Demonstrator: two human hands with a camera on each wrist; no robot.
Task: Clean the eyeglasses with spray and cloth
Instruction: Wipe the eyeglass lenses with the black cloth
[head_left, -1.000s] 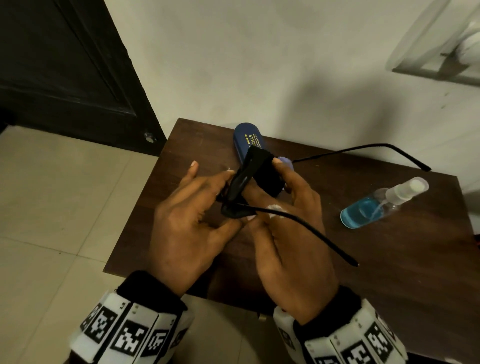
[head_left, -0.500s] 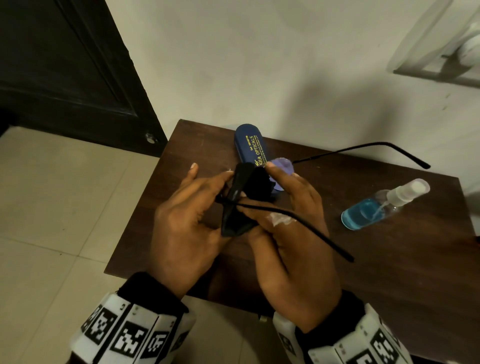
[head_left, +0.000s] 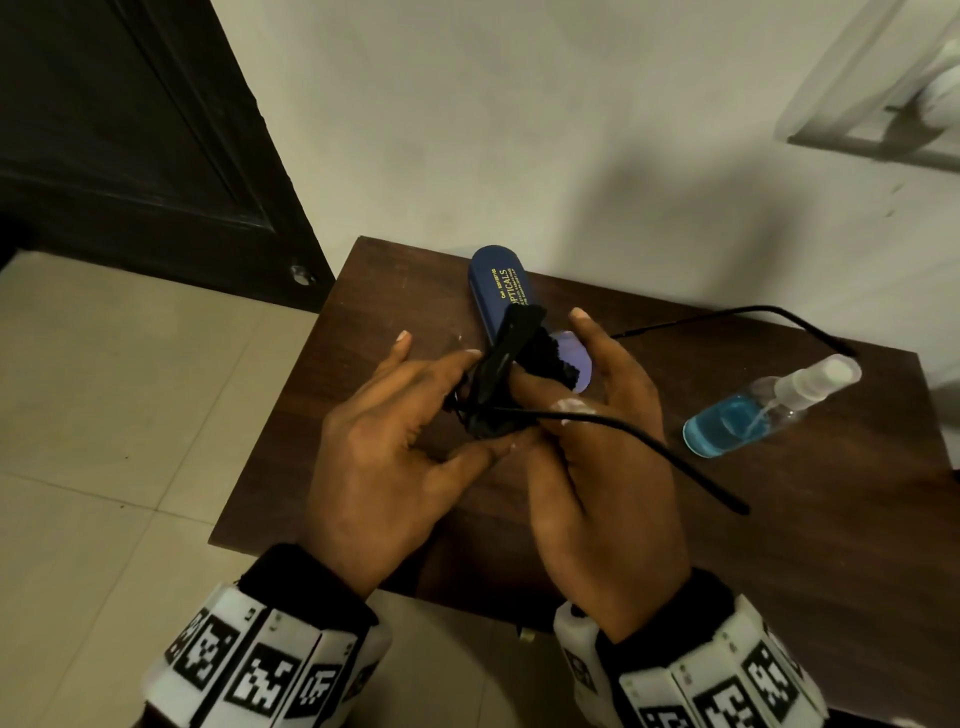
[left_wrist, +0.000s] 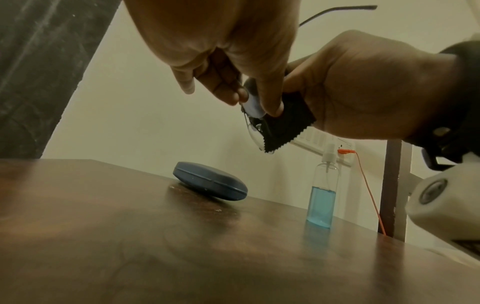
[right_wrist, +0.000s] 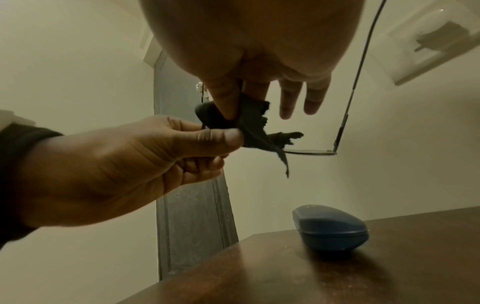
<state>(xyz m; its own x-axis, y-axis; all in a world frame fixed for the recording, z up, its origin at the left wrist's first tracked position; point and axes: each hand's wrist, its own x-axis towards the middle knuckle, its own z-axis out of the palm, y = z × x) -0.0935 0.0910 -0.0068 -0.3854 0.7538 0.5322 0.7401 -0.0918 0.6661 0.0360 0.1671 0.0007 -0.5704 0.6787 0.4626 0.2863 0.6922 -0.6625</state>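
Step in hand: While both hands are working together above the table (head_left: 779, 545), the person appears to be wiping a lens, the spraying judged already done.
Left hand (head_left: 384, 457): is pinching the eyeglasses (head_left: 623, 428) at the near lens, thumb and forefinger curled onto it, the other fingers lying looser.
Right hand (head_left: 608, 499): is pinching the black cloth (left_wrist: 283, 125) over that lens between thumb and forefinger; the remaining fingers are reaching out straight.
Eyeglasses position: are being held off the table, between the hands, temples open and pointing toward 3 and 4 o'clock of the hands.
Spray bottle (head_left: 763, 410): is standing at 3 o'clock of the right hand, well apart, part full of blue liquid.
Glasses case (head_left: 501, 296): is lying closed at 12 o'clock, beyond the fingertips.
Next move, judged: is calling for light rubbing across both faces, then shifting the cloth to the far lens (right_wrist: 309, 151), which is hanging uncovered.
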